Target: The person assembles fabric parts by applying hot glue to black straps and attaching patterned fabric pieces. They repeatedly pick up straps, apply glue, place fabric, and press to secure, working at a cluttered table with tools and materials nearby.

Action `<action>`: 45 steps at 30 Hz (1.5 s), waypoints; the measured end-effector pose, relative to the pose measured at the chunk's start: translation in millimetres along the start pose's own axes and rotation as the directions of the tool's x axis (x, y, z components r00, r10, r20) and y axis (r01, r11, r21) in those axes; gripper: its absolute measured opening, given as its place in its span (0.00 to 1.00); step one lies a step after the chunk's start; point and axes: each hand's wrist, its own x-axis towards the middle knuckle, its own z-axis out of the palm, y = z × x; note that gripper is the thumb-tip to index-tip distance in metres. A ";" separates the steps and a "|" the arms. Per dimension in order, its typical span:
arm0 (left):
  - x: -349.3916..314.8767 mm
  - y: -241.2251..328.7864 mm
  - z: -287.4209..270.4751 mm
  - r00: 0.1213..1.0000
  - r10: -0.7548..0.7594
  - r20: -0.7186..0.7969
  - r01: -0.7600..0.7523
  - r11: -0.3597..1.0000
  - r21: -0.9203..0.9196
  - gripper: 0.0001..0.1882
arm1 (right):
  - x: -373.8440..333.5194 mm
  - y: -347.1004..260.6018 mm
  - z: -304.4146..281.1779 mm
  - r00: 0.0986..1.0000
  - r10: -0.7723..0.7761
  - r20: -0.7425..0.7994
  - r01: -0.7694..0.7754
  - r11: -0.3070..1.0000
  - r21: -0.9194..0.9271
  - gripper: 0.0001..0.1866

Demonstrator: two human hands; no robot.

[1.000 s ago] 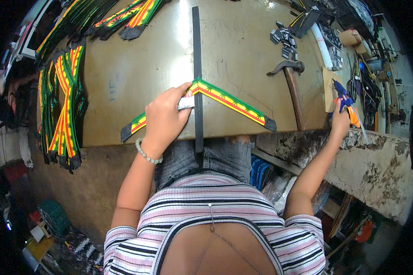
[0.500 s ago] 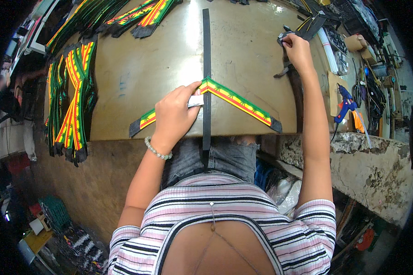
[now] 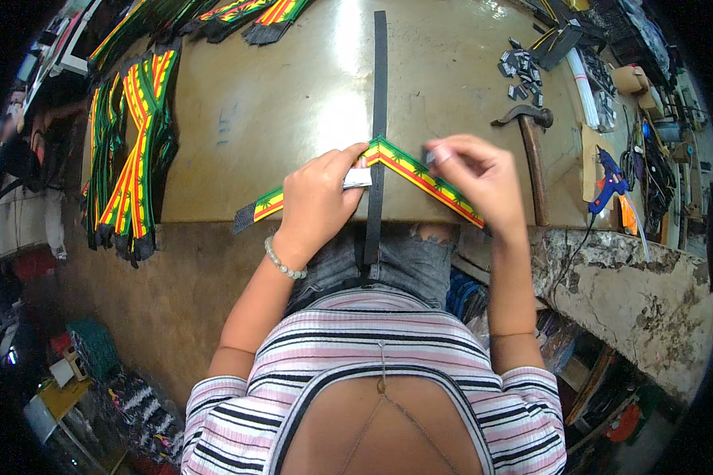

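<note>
A green, yellow and red striped strap [image 3: 408, 168] lies bent in a V on the tan worktable [image 3: 293, 103], crossed by a long black strap [image 3: 379, 95] that runs toward me. My left hand [image 3: 317, 198] presses on the V's point and the left arm of the strap, fingers bent over a small white piece. My right hand [image 3: 475, 178] hovers over the right arm of the strap, pinching a small dark metal piece [image 3: 429, 154] between thumb and fingertips.
A hammer [image 3: 528, 146] lies right of my right hand. Several small metal pieces [image 3: 520, 73] sit at the far right of the table. A blue glue gun [image 3: 612, 176] rests on the right bench. Stacks of finished striped straps [image 3: 131, 150] cover the left side.
My right hand came back from the pile of metal pieces at the far right to the striped strap, now pinching one small piece. My left hand stayed pressed on the strap.
</note>
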 end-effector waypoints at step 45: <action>22.4 -8.6 -2.0 0.993 -0.064 0.095 0.077 0.987 -0.143 0.12 | 6.7 25.6 64.8 0.925 -0.344 -0.163 0.278 0.902 -0.329 0.09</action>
